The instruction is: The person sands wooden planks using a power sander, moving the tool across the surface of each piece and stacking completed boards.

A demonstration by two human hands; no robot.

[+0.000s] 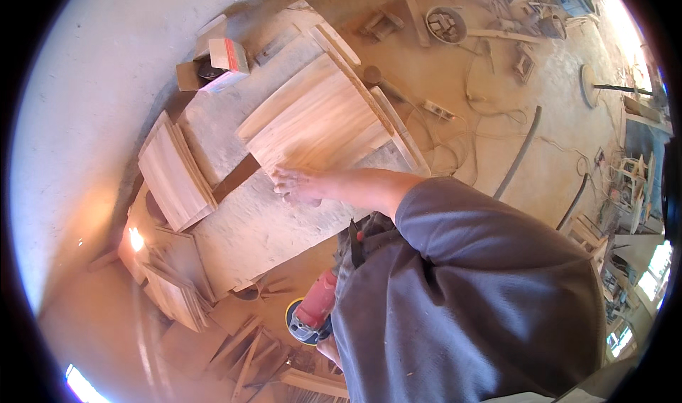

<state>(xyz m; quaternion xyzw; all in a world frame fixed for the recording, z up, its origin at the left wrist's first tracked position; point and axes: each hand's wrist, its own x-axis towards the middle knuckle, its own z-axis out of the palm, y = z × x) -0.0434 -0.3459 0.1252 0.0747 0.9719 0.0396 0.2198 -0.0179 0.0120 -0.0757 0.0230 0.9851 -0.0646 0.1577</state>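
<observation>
My right hand (pixel 300 186) reaches across to the near corner of a pale wooden panel (pixel 312 119). Its fingers are spread, resting at the panel's edge. This panel lies over other boards on a dusty grey work surface (pixel 263 222). Low beside my body is a red angle grinder (pixel 317 302) with a round, yellow-rimmed disc, held away from the panel. My left hand (pixel 329 351) is closed on it near its head; part of that hand is hidden by my dark shirt.
Stacked panels (pixel 174 172) lean at the surface's left end, with more boards (pixel 174 293) below. An open carton (pixel 217 66) sits by the wall. Wood offcuts (pixel 249 357) litter the floor. Cables (pixel 469 119), a bucket of blocks (pixel 445 25) and a dark bar (pixel 518 151) lie at right.
</observation>
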